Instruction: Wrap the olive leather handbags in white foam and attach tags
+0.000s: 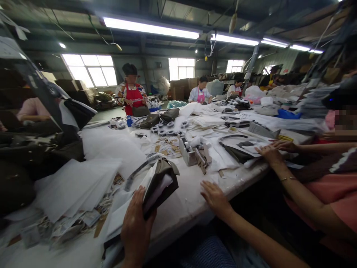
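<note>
My left hand [137, 223] is closed around the near side of a dark olive handbag [170, 191], which stands tilted on the table. White stuffing shows inside the bag, and a wrapped handle [131, 178] arches behind it. White foam sheeting [121, 214] lies against its left side, beside my fingers. My right hand [216, 201] is at the table's front edge, fingers stretched out and holding nothing. Beyond it stands a grey tape dispenser [187, 152].
Foam sheets [75, 186] and loose tags [95, 216] cover the left side. On the right, a co-worker's hands [272, 152] rest on another bag [237, 150]. Rolls of tape [170, 131] and dark bags [150, 121] lie farther back, before a person in a red apron [133, 98].
</note>
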A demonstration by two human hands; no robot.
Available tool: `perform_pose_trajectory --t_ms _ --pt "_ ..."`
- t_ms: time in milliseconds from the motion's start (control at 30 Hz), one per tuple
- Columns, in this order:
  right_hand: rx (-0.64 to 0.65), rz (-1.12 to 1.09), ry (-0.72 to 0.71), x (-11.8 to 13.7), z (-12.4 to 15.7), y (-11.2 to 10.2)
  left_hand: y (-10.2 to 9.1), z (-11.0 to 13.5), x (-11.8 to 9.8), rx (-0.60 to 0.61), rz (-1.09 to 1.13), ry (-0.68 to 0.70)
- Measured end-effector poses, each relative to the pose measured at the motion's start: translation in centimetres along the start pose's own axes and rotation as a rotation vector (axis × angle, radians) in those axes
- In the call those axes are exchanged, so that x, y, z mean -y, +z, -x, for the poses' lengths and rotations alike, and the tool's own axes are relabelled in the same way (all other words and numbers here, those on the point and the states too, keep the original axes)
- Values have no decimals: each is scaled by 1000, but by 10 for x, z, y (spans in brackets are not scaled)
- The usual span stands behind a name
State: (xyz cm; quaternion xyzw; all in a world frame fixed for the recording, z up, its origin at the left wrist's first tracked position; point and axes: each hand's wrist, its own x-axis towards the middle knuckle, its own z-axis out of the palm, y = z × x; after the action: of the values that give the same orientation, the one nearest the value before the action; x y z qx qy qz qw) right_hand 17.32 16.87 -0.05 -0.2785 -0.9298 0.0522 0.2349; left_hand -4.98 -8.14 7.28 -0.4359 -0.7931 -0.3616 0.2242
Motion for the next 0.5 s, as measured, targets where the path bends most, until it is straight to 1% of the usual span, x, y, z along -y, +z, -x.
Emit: perform_pose_trajectory --t_ms 67,133,200,267,300,367,433,500 --pt "-78 5 129 -19 -12 -5 1 2 -1 12 -2 16" --pt "-97 23 213 -39 -20 -11 3 4 -2 15 -6 37" --pt "-78 26 241 -54 -24 -18 4 5 -2 9 -5 52" --pt "-57 14 246 -60 -26 -24 5 4 -2 3 1 48" --pt "-48 3 239 -60 -27 -26 5 4 -1 3 8 40" --pt "-29 -26 200 -49 -26 -28 5 3 -1 8 19 19" --pt "-5 -65 132 -29 -25 -27 4 3 -1 17 19 2" --pt "15 -139 49 -3 -23 -23 3 2 -1 22 8 -11"
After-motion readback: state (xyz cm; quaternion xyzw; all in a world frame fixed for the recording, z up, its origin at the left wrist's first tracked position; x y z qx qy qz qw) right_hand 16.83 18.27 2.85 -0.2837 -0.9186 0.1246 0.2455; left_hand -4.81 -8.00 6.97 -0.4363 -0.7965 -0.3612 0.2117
